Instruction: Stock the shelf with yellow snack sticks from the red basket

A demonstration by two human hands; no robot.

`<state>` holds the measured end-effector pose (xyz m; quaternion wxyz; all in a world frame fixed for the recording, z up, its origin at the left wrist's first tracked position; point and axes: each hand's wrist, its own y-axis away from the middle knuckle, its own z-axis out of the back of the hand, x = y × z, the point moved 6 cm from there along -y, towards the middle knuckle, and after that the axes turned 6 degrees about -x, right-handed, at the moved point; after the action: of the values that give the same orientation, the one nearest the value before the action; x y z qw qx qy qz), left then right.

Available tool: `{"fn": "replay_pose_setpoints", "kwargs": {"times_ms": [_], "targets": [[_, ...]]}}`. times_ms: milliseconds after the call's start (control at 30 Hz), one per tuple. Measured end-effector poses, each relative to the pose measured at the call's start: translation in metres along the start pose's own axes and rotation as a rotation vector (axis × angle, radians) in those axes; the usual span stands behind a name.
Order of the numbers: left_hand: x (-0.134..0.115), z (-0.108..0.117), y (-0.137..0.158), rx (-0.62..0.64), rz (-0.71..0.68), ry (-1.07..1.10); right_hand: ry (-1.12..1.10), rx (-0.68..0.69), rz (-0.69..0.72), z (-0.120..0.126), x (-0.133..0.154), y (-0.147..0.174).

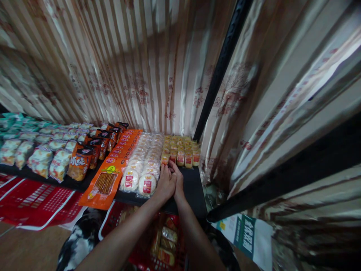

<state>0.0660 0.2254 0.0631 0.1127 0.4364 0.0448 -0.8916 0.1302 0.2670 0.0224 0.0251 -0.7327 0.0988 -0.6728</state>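
My left hand (166,184) and my right hand (177,178) are close together at the front of a block of small yellow wrapped cakes (188,158) with red labels. My fingers are closed at a front packaged cake (165,159) on the left edge of this block; the fingertips partly cover the packets there. Just left of my left hand lie two rows of round white wrapped biscuits (147,184), overlapping one another. Below my forearms, a red basket (182,259) holds more yellow packets (166,256), partly hidden by my arms.
The goods stand on a black shelf (194,192). Farther left are orange flat snack packs (105,180), orange-black bags (80,163) and several white-green bags (39,162). A black post (218,79) rises behind, before a curtain (141,75). Another red basket (42,203) sits lower left.
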Motion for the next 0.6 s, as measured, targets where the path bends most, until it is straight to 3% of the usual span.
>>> {"fn": "replay_pose_setpoints", "kwargs": {"times_ms": [167,300,600], "targets": [[-0.006,0.002,0.000,-0.063,-0.038,0.013,0.178,-0.077,0.097,0.006,0.013,0.001],[-0.010,0.003,-0.002,-0.098,-0.106,0.038,0.185,-0.073,0.149,0.006,0.016,0.002],[-0.026,0.014,0.003,0.037,-0.042,-0.013,0.164,-0.069,0.193,0.006,0.014,0.005]]}}
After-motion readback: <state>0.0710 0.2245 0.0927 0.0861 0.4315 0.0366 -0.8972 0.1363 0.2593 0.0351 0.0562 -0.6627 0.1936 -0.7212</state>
